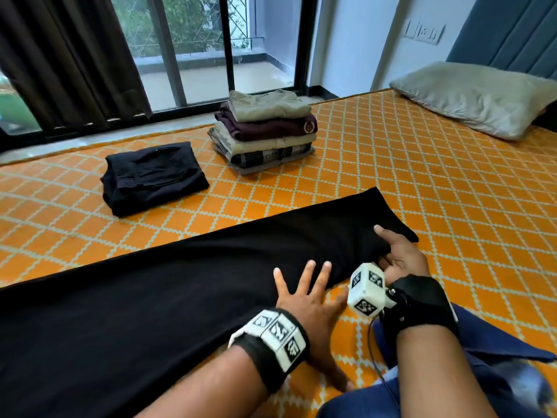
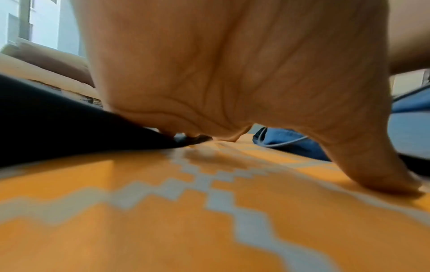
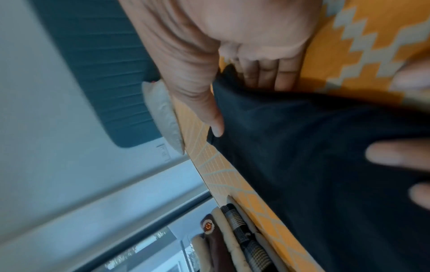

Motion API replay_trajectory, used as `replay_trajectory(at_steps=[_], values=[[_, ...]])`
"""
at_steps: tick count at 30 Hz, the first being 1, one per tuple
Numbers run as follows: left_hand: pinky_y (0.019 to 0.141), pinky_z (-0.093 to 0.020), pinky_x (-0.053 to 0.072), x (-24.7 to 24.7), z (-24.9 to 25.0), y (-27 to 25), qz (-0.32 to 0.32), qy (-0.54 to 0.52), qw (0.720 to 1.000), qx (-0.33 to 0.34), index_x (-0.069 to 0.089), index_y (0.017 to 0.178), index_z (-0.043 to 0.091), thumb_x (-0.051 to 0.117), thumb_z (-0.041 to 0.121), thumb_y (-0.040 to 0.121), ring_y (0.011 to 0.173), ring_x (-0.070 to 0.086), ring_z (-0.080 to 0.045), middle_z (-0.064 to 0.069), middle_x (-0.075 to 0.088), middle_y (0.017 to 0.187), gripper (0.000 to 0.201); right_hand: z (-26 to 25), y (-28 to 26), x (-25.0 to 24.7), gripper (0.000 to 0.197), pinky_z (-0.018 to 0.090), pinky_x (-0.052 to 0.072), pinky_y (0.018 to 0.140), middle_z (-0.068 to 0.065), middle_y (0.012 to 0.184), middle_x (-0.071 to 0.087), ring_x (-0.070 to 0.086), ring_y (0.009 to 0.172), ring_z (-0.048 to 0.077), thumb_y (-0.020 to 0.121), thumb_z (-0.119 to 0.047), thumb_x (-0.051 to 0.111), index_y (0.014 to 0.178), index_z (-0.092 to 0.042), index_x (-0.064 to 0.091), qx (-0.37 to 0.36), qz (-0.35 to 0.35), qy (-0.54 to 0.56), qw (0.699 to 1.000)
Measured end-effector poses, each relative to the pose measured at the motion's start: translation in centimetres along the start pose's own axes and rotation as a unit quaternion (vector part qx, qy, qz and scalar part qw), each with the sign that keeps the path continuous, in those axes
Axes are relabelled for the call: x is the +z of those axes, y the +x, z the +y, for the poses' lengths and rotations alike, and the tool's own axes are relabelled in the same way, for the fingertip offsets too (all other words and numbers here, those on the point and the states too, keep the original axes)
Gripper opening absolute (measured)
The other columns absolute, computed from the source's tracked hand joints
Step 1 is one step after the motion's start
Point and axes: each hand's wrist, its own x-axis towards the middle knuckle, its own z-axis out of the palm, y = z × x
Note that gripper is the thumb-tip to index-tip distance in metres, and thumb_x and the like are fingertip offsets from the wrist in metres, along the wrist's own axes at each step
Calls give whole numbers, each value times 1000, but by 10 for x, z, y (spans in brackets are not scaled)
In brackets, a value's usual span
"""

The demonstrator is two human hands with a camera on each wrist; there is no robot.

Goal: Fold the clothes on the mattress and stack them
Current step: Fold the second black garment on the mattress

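Observation:
A long black garment (image 1: 180,282) lies flat across the orange patterned mattress (image 1: 452,182). My left hand (image 1: 301,282) presses flat on its near edge with the fingers spread, and the thumb lies on the mattress. In the left wrist view the palm (image 2: 232,73) bears down where the black garment (image 2: 58,125) ends. My right hand (image 1: 398,254) grips the garment's right end, with the thumb (image 3: 209,114) on top and the fingers tucked under the black garment (image 3: 325,165). A stack of folded clothes (image 1: 265,131) and a folded dark garment (image 1: 153,176) sit further back.
A grey pillow (image 1: 476,98) lies at the far right by the blue headboard. A window and dark curtains run behind the mattress's far edge. Blue cloth (image 1: 497,342) and a thin cable lie by my right forearm.

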Motion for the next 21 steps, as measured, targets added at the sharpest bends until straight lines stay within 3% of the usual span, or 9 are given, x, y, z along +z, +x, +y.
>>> replay_trajectory(at_steps=[3, 6, 7, 9, 11, 13, 15, 18, 21], values=[[114, -78, -10, 2, -4, -25, 36, -37, 998, 30, -32, 155, 32, 76, 85, 57, 155, -26, -24, 6, -31, 167, 155, -7, -12, 7, 56, 48, 61, 82, 18, 118, 75, 75, 104, 33, 79, -27, 85, 127, -4, 70, 59, -99, 64, 991], [126, -59, 5, -10, -16, -33, 101, -138, 985, 1, -31, 157, 26, 74, 74, 73, 158, -9, -15, 10, -16, 171, 143, -14, -19, 14, 32, 39, 60, 50, 17, 98, 79, 77, 72, 29, 101, -25, 63, 123, -3, 67, 39, -76, 91, 992], [127, -58, 6, -13, -19, -29, 117, -150, 982, -8, -27, 158, 24, 70, 75, 78, 158, -8, -14, 11, -14, 171, 136, -12, -19, 16, 34, 38, 59, 53, 17, 106, 78, 77, 76, 30, 104, -27, 57, 128, -4, 64, 31, -67, 109, 991], [125, -62, 0, -14, -19, -15, 92, -131, 987, -13, -18, 162, 22, 61, 84, 77, 158, -12, -14, 10, -14, 171, 131, -4, -20, 23, 48, 43, 53, 79, 17, 142, 62, 67, 112, 33, 108, -35, 46, 146, -6, 54, 12, -61, 120, 991], [123, -63, -7, -15, -15, -1, 49, -102, 993, -9, -10, 164, 20, 56, 90, 74, 157, -16, -13, 8, -15, 171, 132, 3, -20, 25, 57, 48, 41, 101, 20, 153, 50, 52, 136, 34, 109, -45, 38, 147, -5, 52, 33, -67, 129, 989], [126, -57, -5, -25, -12, 3, 38, -124, 992, -3, -4, 165, 20, 58, 83, 81, 158, -9, -13, 6, -10, 172, 122, 0, -25, 22, 56, 49, 36, 105, 15, 145, 54, 57, 121, 34, 110, -50, 34, 125, -4, 62, 35, -80, 165, 982], [129, -45, 8, -42, -20, -4, 36, -210, 977, -8, 9, 166, 22, 59, 70, 91, 158, 9, -16, 5, 7, 173, 102, -6, -27, 17, 50, 47, 41, 95, 13, 142, 59, 62, 96, 32, 110, -48, 37, 116, -7, 64, 18, -69, 217, 974], [122, -34, 31, -62, -44, -15, 89, -398, 912, -40, 37, 158, 24, 53, 71, 93, 146, 42, -18, 1, 43, 161, 82, -17, -41, 19, 48, 49, 50, 83, 13, 137, 66, 67, 109, 34, 103, -48, 54, 133, -13, 65, -35, -89, 247, 964], [103, -43, 46, -82, -66, -46, 156, -624, 761, -76, 49, 148, 25, 42, 89, 83, 125, 62, -18, 4, 60, 143, 91, -22, -74, 47, 42, 47, 54, 98, 10, 130, 71, 65, 125, 32, 94, -29, 69, 134, -17, 66, -184, -160, 218, 945]])
